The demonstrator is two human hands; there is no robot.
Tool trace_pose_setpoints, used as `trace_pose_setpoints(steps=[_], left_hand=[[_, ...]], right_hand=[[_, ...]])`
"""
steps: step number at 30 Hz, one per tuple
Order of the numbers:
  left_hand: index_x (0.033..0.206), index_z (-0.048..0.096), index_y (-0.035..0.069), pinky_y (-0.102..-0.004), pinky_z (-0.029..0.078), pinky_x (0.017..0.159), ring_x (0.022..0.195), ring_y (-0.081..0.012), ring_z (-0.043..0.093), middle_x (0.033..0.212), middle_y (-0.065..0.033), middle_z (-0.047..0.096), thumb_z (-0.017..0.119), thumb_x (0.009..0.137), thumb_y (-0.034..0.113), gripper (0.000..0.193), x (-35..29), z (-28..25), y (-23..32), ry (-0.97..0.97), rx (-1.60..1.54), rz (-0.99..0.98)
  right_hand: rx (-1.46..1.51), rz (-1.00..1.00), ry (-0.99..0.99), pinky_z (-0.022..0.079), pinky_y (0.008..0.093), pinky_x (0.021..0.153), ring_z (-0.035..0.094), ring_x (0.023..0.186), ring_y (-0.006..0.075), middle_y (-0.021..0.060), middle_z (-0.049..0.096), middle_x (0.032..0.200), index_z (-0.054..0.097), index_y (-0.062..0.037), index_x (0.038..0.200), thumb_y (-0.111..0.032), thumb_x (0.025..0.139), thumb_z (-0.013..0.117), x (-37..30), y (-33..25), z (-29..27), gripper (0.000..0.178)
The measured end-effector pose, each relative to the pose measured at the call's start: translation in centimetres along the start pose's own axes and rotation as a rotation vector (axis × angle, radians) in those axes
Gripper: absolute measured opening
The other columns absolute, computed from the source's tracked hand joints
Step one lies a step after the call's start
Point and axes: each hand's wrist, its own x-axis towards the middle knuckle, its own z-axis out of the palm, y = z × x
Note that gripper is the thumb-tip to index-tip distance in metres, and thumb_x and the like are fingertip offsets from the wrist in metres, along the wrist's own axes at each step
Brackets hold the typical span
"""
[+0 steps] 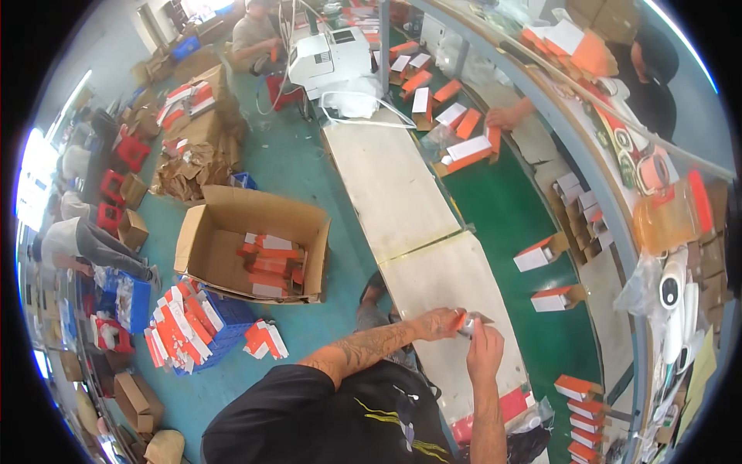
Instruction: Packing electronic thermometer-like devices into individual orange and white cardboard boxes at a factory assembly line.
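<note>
Over the pale worktop (464, 271), my two hands meet around a small silver and orange thing (468, 323), whose kind I cannot make out. My left hand (439, 323) is closed at its left side. The fingers of my right hand (485, 348) pinch it from the right. Two open-ended orange and white boxes (541, 253) lie on the green conveyor belt (495, 201) to the right of my hands. Several more such boxes (585, 419) stand in a row at the lower right.
At left, a large open carton (315, 267) holds orange and white boxes. Beside it stands a blue crate (229, 331) heaped with flattened boxes (184, 321). Another person's hand (506, 117) reaches over the belt's far end. A shelf with a jar (672, 216) runs along the right.
</note>
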Motion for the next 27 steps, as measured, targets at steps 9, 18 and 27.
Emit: trace_pose_setpoints(steps=[9,18,27], left_hand=[[0.148,0.041,0.006,-0.0509,0.046,0.106,0.120,-0.0419,0.058,0.129,-0.0206,0.062,0.077,0.088,0.030,0.074,0.8,-1.0,-1.0,-0.084,0.049,-0.039],[0.153,0.038,0.005,-0.0462,0.045,0.112,0.130,-0.0371,0.055,0.147,-0.0177,0.053,0.075,0.091,0.032,0.076,3.1,-9.0,-2.6,0.351,0.147,0.154],[0.116,0.066,0.004,-0.0439,0.051,0.102,0.118,-0.0354,0.063,0.129,-0.0140,0.068,0.074,0.094,0.030,0.035,-3.9,-16.3,-12.2,0.446,0.121,-0.302]], right_hand=[[-0.001,0.103,0.005,0.040,0.0573,0.107,0.049,0.129,0.0406,0.0109,0.062,0.128,0.069,-0.0045,0.120,-0.013,0.087,0.077,1.9,-0.2,0.0,0.035],[0.210,0.402,-0.246,0.055,0.0479,0.082,0.071,0.092,0.0434,0.0230,0.073,0.098,0.067,0.0011,0.111,-0.011,0.097,0.058,18.5,7.2,0.0,0.020],[-0.130,0.294,-0.207,0.051,0.0529,0.094,0.064,0.111,0.0490,0.0291,0.069,0.117,0.065,0.0021,0.121,-0.022,0.095,0.066,33.5,27.1,2.7,0.036]])
